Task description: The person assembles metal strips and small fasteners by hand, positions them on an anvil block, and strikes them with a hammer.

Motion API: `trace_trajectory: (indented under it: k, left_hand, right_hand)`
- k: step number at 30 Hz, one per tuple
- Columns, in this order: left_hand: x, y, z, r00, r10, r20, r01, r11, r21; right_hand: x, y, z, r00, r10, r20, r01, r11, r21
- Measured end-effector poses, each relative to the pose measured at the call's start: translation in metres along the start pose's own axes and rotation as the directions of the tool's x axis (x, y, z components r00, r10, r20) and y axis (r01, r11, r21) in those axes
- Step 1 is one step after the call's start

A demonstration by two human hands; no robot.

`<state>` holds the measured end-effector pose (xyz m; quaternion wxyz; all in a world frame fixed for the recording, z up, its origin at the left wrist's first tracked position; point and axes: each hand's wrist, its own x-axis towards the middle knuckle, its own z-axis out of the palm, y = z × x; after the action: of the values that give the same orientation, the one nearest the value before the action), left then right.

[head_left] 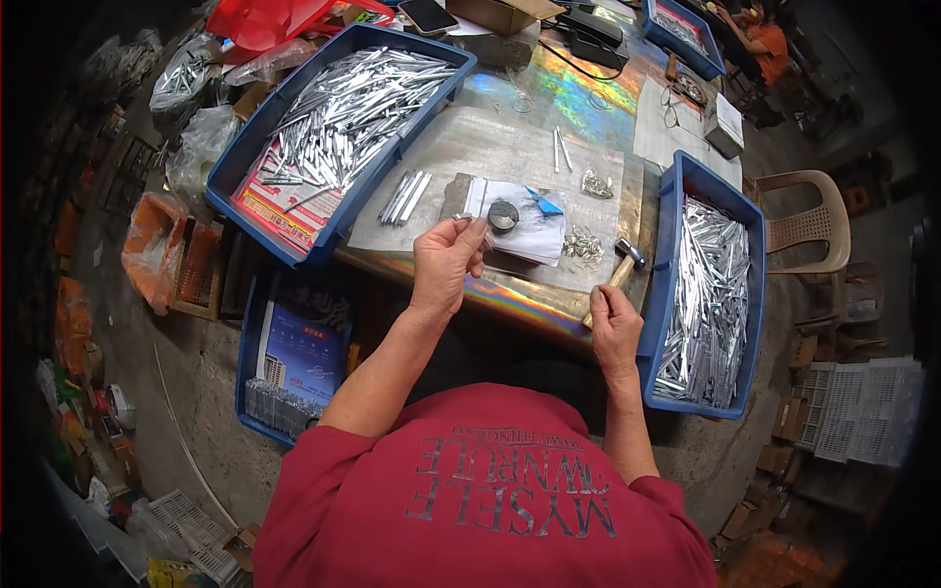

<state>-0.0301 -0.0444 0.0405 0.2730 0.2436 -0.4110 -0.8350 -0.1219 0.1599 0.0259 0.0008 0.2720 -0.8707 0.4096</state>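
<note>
My right grip [616, 328] holds the hammer [622, 267], likely stiff and head-heavy, best taken low; my left grip [451, 257] is pinched, on what I cannot tell.

Lettering [529, 480] marks red shirt [470, 554], blue poster [306, 343] and red sheet [279, 218].

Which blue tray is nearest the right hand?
Blue tray at right, filled with silvery rods, just beside the right hand; the others lie farther left or back.
</note>
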Motion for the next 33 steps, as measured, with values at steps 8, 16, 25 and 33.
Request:
trace_trajectory:
  k: [8, 16, 25, 33]
  left_hand:
    - [-0.018, -0.01, -0.004, 0.995, -0.053, 0.09, 0.029, 0.968, 0.249]
    - [-0.045, -0.032, 0.003, 0.915, 0.115, 0.388, -0.359, 0.671, 0.648]
    - [-0.043, -0.042, -0.001, 0.767, 0.287, 0.574, -0.642, 0.37, 0.672]
    - [-0.039, -0.045, -0.008, 0.668, 0.327, 0.669, -0.741, 0.208, 0.638]
  right_hand:
    - [0.002, -0.051, 0.017, 0.966, -0.252, 0.059, 0.235, 0.948, 0.213]
    - [0.002, -0.056, 0.039, 0.85, -0.525, 0.028, 0.507, 0.833, 0.223]
    - [-0.009, -0.051, 0.036, 0.868, -0.489, -0.082, 0.495, 0.846, 0.199]
    - [-0.013, -0.042, 0.038, 0.992, 0.012, 0.123, -0.08, 0.825, 0.56]
